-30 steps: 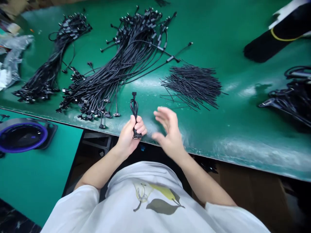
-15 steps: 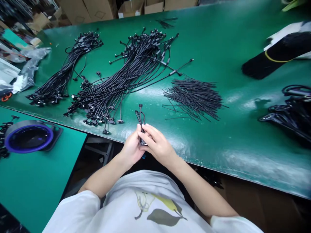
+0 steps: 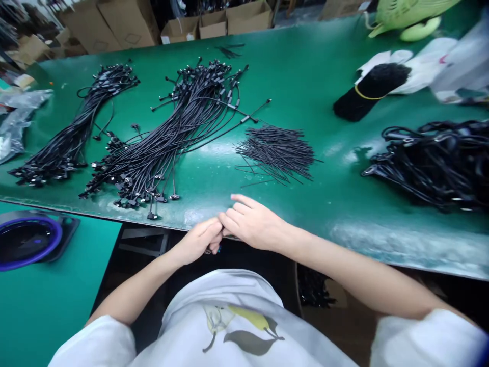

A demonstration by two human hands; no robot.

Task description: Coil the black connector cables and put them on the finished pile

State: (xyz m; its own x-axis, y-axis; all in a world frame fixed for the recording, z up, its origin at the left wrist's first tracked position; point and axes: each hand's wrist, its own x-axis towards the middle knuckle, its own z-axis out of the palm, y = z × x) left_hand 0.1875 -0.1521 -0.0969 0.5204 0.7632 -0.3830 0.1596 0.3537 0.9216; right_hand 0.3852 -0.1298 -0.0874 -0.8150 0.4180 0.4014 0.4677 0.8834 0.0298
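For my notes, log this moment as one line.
left hand: closed on dark item; right hand: touching left; cable bundles: ahead

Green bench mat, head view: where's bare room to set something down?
Bare mat lies between the short black wires and the yellow-banded black bundle, and along the front edge right of the right hand. Long black cables crowd the left; a black cable heap crowds the right.

Glossy, scuffed green bench mat (image 3: 305, 66) at 1 o'clock, matt black plastic cables (image 3: 164, 148) at 10 o'clock, rough cardboard boxes (image 3: 130, 23) at 11, soft white cotton T-shirt (image 3: 214, 326) at 6
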